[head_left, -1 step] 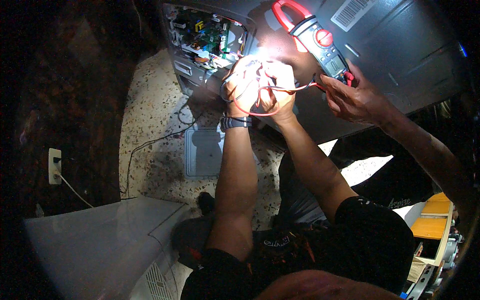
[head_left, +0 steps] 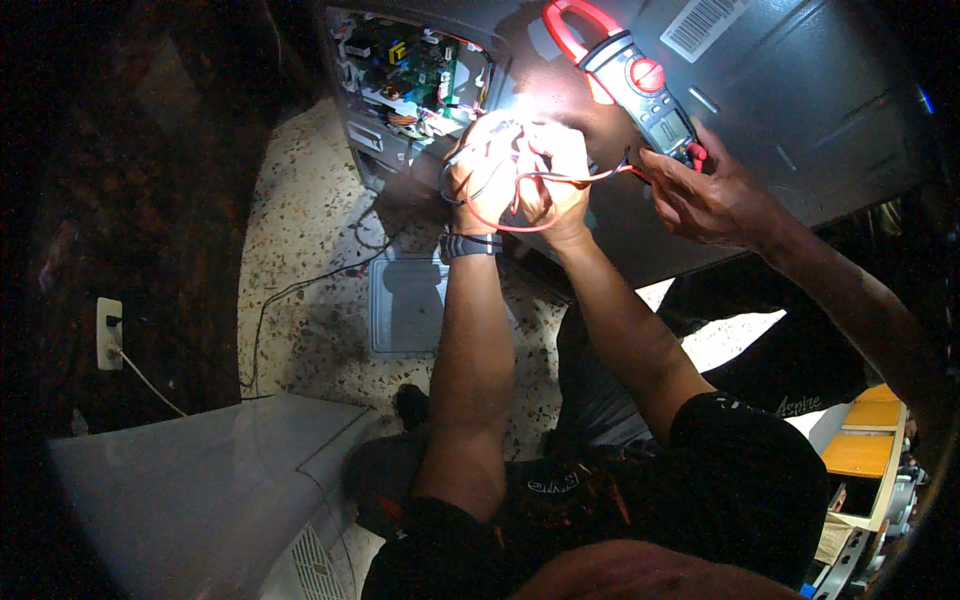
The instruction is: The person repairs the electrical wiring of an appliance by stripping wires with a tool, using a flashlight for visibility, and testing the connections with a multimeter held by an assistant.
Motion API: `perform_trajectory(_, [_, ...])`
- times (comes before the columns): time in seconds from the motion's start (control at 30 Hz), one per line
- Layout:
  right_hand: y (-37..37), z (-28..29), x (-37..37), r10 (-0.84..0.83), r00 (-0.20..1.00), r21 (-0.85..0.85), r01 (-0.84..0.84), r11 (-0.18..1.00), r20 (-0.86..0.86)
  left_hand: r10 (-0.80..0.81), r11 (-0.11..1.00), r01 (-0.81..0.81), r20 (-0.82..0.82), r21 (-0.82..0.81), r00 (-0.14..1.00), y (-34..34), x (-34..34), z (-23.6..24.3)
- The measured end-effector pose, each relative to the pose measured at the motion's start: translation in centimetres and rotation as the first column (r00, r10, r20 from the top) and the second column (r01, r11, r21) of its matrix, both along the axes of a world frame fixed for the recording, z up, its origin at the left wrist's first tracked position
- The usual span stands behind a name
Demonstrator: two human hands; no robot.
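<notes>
My left hand [head_left: 484,180], with a banded watch [head_left: 472,245] on its wrist, and my right hand [head_left: 566,190] are close together in front of the grey panel. Strong glare washes out both hands. Their fingers are closed; a black test lead [head_left: 446,185] loops into the left and a red test lead [head_left: 520,229] into the right. Where the tips touch is lost in the light. Both leads run right to a red-and-grey clamp meter [head_left: 640,90], which another person's hand [head_left: 715,195] holds against the panel. Left of my hands, an opening shows a green circuit board [head_left: 425,75].
Bundled wires [head_left: 405,122] sit along the opening's lower side. A grey rectangular cover [head_left: 405,310] lies on the speckled floor [head_left: 300,220], near a dark cable [head_left: 300,285]. A white appliance panel [head_left: 200,480] stands lower left, below a wall socket [head_left: 110,333]. Orange-fronted cabinets [head_left: 865,450] are at right.
</notes>
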State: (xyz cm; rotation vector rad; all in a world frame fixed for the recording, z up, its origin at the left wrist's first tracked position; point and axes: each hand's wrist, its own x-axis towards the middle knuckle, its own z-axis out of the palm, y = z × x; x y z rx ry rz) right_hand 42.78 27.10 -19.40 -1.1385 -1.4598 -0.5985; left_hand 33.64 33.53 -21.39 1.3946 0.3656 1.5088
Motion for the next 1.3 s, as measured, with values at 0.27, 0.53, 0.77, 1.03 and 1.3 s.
perform_trajectory(0.27, [-0.4, 0.6, -0.3, 0.021, 1.0, -0.072, -0.02, 0.997, 0.015, 0.1, 0.989, -0.089, -0.1, 0.115, 0.99, 0.2, -0.6, -0.1])
perform_trajectory(0.53, [-0.5, 0.6, -0.5, 0.035, 0.999, -0.104, -0.036, 0.994, -0.005, 0.094, 0.994, -0.091, -0.045, 0.051, 0.995, 0.5, -0.2, -0.2])
perform_trajectory(0.77, [-0.4, 0.1, -0.2, -0.035, 0.999, -0.12, 0.036, 0.992, 0.012, 0.164, 0.983, -0.145, -0.168, 0.115, 0.972, -0.1, -0.9, 0.3])
perform_trajectory(1.03, [-0.4, 0.8, -0.5, 0.021, 1.0, -0.08, -0.02, 0.997, 0.011, 0.179, 0.979, -0.166, -0.105, 0.115, 0.978, -0.2, -0.7, 0.2])
perform_trajectory(1.3, [-0.6, 1.4, -1.0, -0.049, 0.999, -0.154, 0.05, 0.987, 0.008, 0.205, 0.978, -0.199, -0.127, 0.06, 0.97, 1.1, 0.3, -1.5])
